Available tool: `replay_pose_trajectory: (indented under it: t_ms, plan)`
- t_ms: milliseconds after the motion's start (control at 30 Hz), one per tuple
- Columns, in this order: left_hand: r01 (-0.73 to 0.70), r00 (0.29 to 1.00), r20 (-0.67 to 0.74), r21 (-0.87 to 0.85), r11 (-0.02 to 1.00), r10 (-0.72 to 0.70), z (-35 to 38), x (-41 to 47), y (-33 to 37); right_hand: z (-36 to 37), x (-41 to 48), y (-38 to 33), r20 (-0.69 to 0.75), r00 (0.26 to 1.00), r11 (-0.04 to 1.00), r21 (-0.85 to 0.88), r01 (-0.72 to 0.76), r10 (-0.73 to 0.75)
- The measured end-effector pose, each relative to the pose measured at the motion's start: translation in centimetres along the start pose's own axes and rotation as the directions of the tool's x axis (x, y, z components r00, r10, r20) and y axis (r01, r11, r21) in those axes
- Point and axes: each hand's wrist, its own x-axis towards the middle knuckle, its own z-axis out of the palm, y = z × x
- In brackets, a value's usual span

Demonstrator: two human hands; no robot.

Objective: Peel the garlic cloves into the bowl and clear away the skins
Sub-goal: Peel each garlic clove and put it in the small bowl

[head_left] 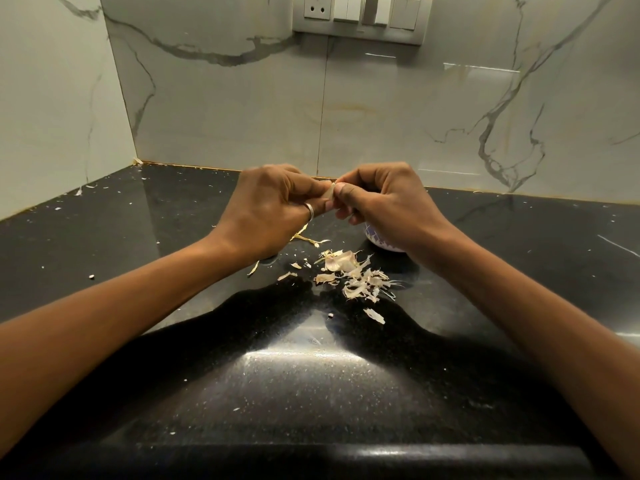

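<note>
Blocking most of the bowl (pixel 375 241), the right hand (pixel 381 202) meets the left hand (pixel 273 202) above the bench (pixel 311 375), both pinching one garlic clove (pixel 329 192); skins (pixel 356 280) lie scattered nearer. Clove mostly hidden, long axis unclear.

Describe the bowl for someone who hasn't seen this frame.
On the black countertop, find the pile of garlic skins. The bowl stands beyond and right of it, mostly hidden under the right hand. It alone is white with a blue pattern.

Black speckled counter (pixel 311 393), white-veined marble wall (pixel 242 109)
</note>
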Motion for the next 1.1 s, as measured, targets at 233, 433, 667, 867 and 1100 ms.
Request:
replay_pose_trajectory:
  t_ms: [233, 433, 667, 867, 1100]
  plan:
    - [-0.1, 0.995, -0.007, 0.06, 0.993, 0.101, -0.1, -0.1, -0.1, -0.1, -0.2, -0.1, 0.026, 1.0, 0.998, 0.058, -0.011, 0.01]
    - [-0.117, 0.993, -0.016, 0.086, 0.989, 0.119, -0.3, 0.1, 0.0, 0.1, -0.2, -0.1, 0.02, 1.0, 0.999, 0.054, 0.004, -0.005]
    - [-0.111, 0.994, -0.004, 0.059, 0.992, 0.112, -0.1, -0.1, 0.1, 0.7, -0.1, 0.3, -0.003, 1.0, 1.0, -0.009, 0.023, -0.023]
    - [-0.09, 0.996, -0.005, 0.06, 0.994, 0.09, -0.1, -0.1, 0.0, 0.6, -0.1, 0.2, -0.001, 1.0, 0.999, 0.036, 0.003, -0.003]
    - [-0.15, 0.987, -0.038, 0.152, 0.977, 0.158, -0.1, -0.3, 0.5, 1.2, -0.2, 0.3, -0.044, 0.998, 0.997, 0.062, -0.037, 0.04]
